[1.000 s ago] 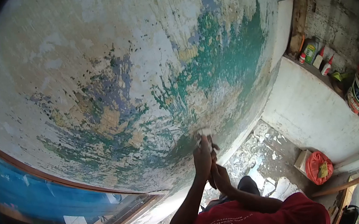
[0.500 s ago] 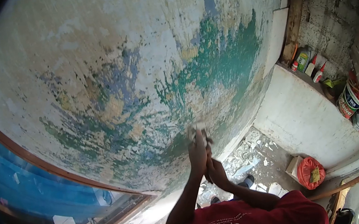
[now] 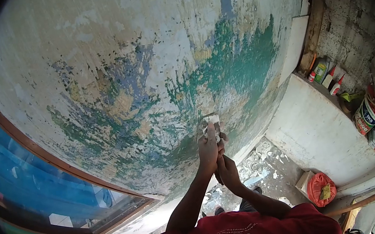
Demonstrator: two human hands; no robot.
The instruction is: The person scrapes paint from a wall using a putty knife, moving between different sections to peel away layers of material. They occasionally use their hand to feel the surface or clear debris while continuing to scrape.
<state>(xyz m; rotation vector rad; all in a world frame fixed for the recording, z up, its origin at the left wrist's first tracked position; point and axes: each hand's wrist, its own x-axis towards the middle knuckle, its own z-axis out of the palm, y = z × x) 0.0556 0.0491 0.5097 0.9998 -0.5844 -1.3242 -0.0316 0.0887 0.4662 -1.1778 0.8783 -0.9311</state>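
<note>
A scraper (image 3: 210, 120) with a broad, whitish, dust-covered blade rests against the wall (image 3: 107, 23), its far edge at the peeling paint. My left hand (image 3: 208, 153) is closed round it close to the blade, one finger stretched along the blade's face. Just below and to the right, my right hand (image 3: 228, 172) wraps round the lower part, where the handle is mostly hidden by my fingers. Green paint (image 3: 233, 65) lies above and to the right of the blade, with patches of purple, yellow and bare white around it.
Paint flakes (image 3: 263, 160) litter the floor below. At right stands a white ledge (image 3: 312, 118) bearing bottles (image 3: 319, 72) and a labelled bucket (image 3: 365, 117). A red bag (image 3: 321, 190) sits beneath. A brown-framed window (image 3: 50, 160) with blue behind it is at left.
My two hands and the scraper have moved a little up the wall, and the blade shows more clearly. The whole view has shifted slightly.
</note>
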